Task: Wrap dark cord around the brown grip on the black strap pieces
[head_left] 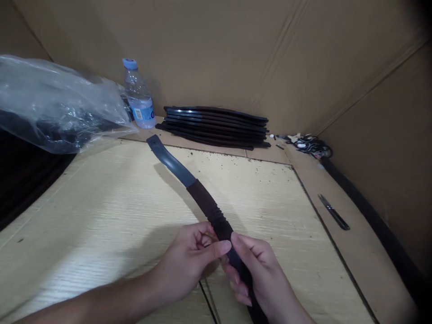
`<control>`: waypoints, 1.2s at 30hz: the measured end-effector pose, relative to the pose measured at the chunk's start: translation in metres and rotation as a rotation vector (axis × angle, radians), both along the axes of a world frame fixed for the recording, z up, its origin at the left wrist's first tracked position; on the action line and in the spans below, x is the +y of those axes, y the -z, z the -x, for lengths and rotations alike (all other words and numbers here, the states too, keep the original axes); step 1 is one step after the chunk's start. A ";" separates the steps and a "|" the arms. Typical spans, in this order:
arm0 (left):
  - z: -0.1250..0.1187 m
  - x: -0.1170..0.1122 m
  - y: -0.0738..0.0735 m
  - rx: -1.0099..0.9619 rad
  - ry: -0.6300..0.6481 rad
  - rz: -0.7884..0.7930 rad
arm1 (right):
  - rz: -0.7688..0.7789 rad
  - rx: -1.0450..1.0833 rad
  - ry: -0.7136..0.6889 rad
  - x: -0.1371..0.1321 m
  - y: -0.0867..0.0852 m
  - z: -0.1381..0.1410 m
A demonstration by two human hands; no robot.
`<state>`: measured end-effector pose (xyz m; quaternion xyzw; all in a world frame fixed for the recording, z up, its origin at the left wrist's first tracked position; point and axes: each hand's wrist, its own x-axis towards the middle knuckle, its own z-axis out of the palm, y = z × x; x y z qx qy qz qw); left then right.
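A long, curved dark strip (171,163) slants up and left from my hands, its far end bare, smooth and flat. Part of its length is covered by a dark brown ribbed sleeve (204,198), bunched into folds just above my fingers. My left hand (192,256) pinches the covered strip from the left with thumb and fingers. Around the strip's lower part, my right hand (259,270) is closed, thumb along the upper face. A thin black cord (208,302) hangs below my left hand. The strip's near end runs out of the frame at the bottom.
Similar dark strips (216,126) lie stacked at the back by the cardboard wall (216,54). Left of them stand a water bottle (140,99) and a clear plastic bag (60,103). Small snips (334,212) lie at right, below a pile of scraps (308,145). Crumbs dot the table (101,225).
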<state>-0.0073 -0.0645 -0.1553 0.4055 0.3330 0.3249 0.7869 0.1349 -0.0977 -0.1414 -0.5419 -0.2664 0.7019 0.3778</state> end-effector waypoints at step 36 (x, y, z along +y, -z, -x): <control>0.005 0.008 -0.005 -0.047 0.218 -0.051 | -0.112 0.006 -0.125 0.003 0.001 -0.009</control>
